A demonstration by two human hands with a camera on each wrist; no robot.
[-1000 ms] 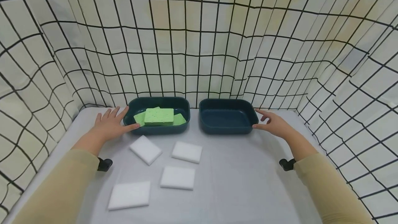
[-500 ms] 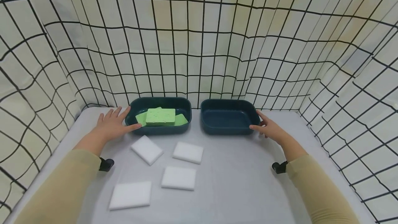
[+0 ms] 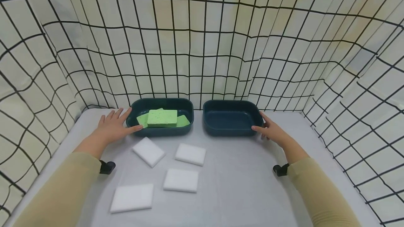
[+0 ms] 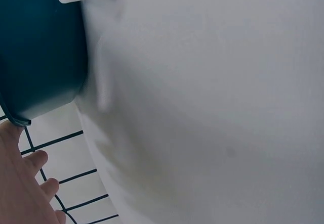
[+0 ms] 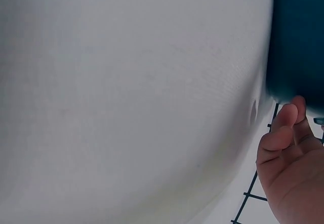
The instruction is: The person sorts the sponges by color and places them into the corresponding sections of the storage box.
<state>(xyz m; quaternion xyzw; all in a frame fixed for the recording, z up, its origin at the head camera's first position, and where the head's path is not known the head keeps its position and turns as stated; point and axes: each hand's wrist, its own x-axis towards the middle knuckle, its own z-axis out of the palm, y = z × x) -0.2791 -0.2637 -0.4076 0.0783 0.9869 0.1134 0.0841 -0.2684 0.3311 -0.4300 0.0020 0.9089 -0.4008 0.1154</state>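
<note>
In the head view my left hand (image 3: 112, 127), fingers spread, touches the left end of a dark teal dish (image 3: 161, 133). Its thumb lies along the dish's front corner. Several light green sponges (image 3: 162, 118) are piled in that dish. At the right end of a second teal dish (image 3: 230, 133), with nothing in it, my right hand (image 3: 274, 130) rests its thumb on the front corner and its index finger along the side. In the right wrist view the other fingers (image 5: 277, 138) bend loosely beside the dish wall (image 5: 298, 47). The left wrist view shows a fingertip against the rim.
Several white sponge pads (image 3: 180, 180) lie on the white cloth-covered table (image 3: 233, 185), in front of the left dish. A white wall with a black grid (image 3: 195, 45) stands close behind both dishes and along both sides.
My right hand has moved slightly left, its thumb now further over the right dish's front corner. The left hand, dishes and sponges keep their places.
</note>
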